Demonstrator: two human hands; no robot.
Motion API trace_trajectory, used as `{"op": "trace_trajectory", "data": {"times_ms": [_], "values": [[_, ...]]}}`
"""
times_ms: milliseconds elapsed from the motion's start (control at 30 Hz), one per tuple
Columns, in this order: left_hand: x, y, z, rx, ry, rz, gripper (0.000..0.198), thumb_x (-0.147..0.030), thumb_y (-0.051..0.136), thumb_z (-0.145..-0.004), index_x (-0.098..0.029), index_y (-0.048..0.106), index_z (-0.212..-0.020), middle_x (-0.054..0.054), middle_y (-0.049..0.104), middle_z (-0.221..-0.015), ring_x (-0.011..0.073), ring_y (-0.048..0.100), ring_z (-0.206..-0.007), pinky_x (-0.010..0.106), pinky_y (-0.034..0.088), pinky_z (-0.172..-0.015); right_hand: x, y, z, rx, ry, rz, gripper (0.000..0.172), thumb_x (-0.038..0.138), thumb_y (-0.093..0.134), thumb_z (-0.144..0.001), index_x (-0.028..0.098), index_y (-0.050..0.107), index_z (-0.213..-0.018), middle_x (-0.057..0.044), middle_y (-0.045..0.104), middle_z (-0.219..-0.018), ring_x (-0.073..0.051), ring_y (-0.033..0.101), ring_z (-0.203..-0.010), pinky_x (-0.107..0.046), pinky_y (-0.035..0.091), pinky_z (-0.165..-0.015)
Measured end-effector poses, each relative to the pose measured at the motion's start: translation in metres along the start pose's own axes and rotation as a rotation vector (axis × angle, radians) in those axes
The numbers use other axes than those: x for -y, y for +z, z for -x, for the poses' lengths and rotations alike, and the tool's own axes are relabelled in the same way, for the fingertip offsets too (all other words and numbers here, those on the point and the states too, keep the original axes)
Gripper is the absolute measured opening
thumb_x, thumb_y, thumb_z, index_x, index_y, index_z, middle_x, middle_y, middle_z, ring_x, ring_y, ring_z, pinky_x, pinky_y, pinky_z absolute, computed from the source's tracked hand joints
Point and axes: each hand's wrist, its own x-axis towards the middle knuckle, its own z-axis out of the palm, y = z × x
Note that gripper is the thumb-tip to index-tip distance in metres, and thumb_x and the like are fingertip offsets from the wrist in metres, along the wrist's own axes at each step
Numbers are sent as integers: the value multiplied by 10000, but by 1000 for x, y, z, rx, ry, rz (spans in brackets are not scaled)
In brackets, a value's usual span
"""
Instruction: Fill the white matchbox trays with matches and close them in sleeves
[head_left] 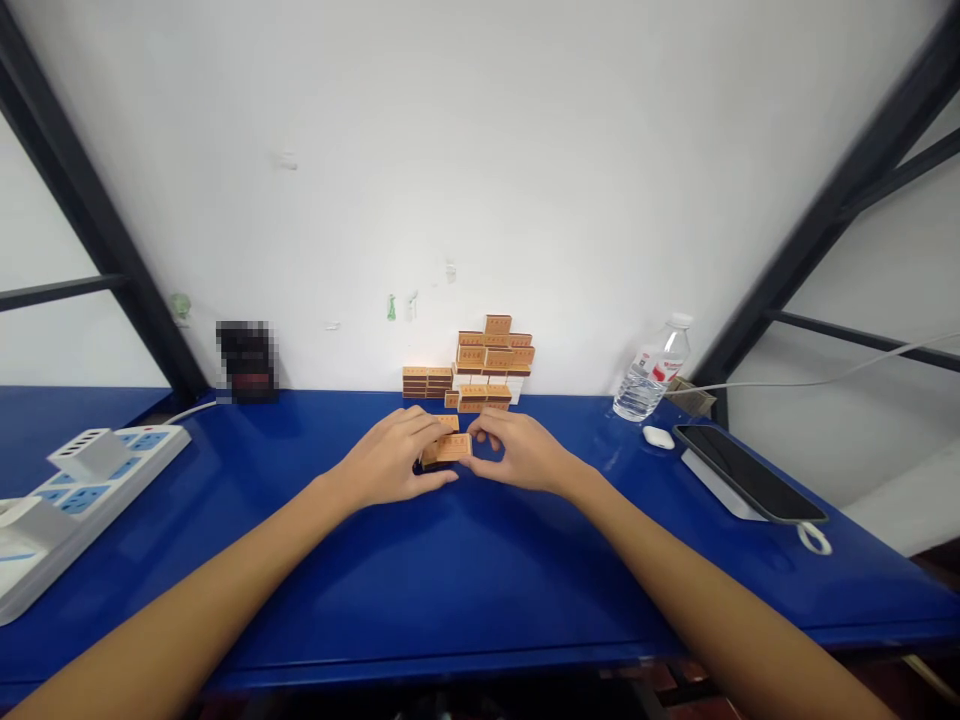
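Small orange-brown matchboxes with dark sides are between my hands at the middle of the blue table. My left hand (pixel 397 455) curls over the left side of a few of them, its fingertips on top and partly hiding them. One matchbox (pixel 454 447) shows its printed face, and my right hand (pixel 517 448) grips its right end between thumb and curled fingers. Just behind my hands, a stepped stack of matchboxes (pixel 496 357) rises against the wall, with some white sides showing. To its left stands a lower block of piled matchboxes (pixel 427 383).
On the right are a water bottle (pixel 654 370), a white earbud case (pixel 658 437) and a phone (pixel 750 473) propped at a slant. A power strip (pixel 97 500) with plugs lies left. A dark blurred object (pixel 251 362) stands by the white wall (pixel 480 150).
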Motion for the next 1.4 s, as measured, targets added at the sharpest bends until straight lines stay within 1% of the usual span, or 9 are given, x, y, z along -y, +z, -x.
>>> {"op": "trace_trajectory", "data": {"times_ms": [167, 367, 467, 600, 733, 900, 1067, 1233, 1400], "values": [[-1, 9, 2, 0, -3, 38, 444, -423, 659, -967, -210, 590, -1350, 91, 706, -1095, 266, 624, -1025, 414, 506, -896, 7, -3, 1, -58, -58, 25, 233, 405, 707, -915, 181, 650, -947, -37, 662, -859, -156, 585, -725, -275, 416, -661], [5, 9, 0, -66, -206, 255, 406, -422, 763, -891, -259, 669, -1252, 54, 722, -1080, 233, 658, -984, 367, 539, -852, 3, -4, 3, -133, -46, -19, 234, 406, 680, -935, 186, 669, -1013, -45, 664, -896, -159, 587, -756, -291, 443, -697], [7, 9, -1, -132, -272, 310, 361, -443, 773, -873, -240, 697, -1161, 56, 725, -1075, 223, 680, -959, 356, 553, -841, 1, -4, 2, -162, 56, -163, 271, 427, 679, -928, 197, 681, -1074, -39, 680, -920, -139, 576, -699, -293, 468, -694], [9, 8, -2, -268, -291, 255, 339, -424, 776, -870, -208, 696, -1119, 66, 745, -1053, 234, 683, -957, 371, 551, -847, 11, 2, -3, -273, 335, -546, 344, 532, 621, -940, 194, 673, -984, -39, 686, -865, -136, 575, -649, -262, 470, -578], [8, 10, -1, -296, -255, 234, 317, -421, 762, -887, -211, 699, -1116, 68, 748, -1030, 234, 676, -953, 371, 553, -840, 23, 11, -6, -158, 451, -795, 423, 623, 654, -882, 201, 629, -892, 4, 612, -699, -110, 496, -500, -234, 414, -439], [5, 13, 0, -289, -219, 170, 294, -390, 775, -882, -204, 708, -1099, 68, 747, -989, 236, 657, -920, 366, 537, -795, 25, 14, -5, -295, 476, -791, 413, 600, 700, -851, 192, 647, -891, 3, 597, -677, -112, 508, -517, -224, 422, -432], [1, 14, -1, -338, -228, 84, 230, -343, 786, -867, -200, 724, -1036, 54, 741, -896, 232, 635, -853, 369, 506, -765, 22, 15, -4, -239, 461, -838, 414, 575, 698, -865, 184, 694, -1001, 5, 622, -715, -105, 510, -480, -234, 436, -409], [-1, 14, -2, -356, -245, 40, 286, -392, 821, -838, -202, 724, -1029, 43, 748, -901, 234, 633, -858, 388, 489, -804, 22, 11, -4, -331, 508, -832, 433, 592, 706, -846, 171, 709, -946, -12, 632, -732, -114, 536, -530, -230, 466, -426], [-3, 14, 0, -328, -209, 1, 281, -421, 771, -886, -193, 721, -1043, 58, 752, -939, 236, 636, -871, 393, 479, -803, 26, 13, -2, -168, 430, -865, 389, 550, 707, -865, 188, 713, -1010, -10, 669, -791, -100, 538, -495, -241, 487, -435]]}}
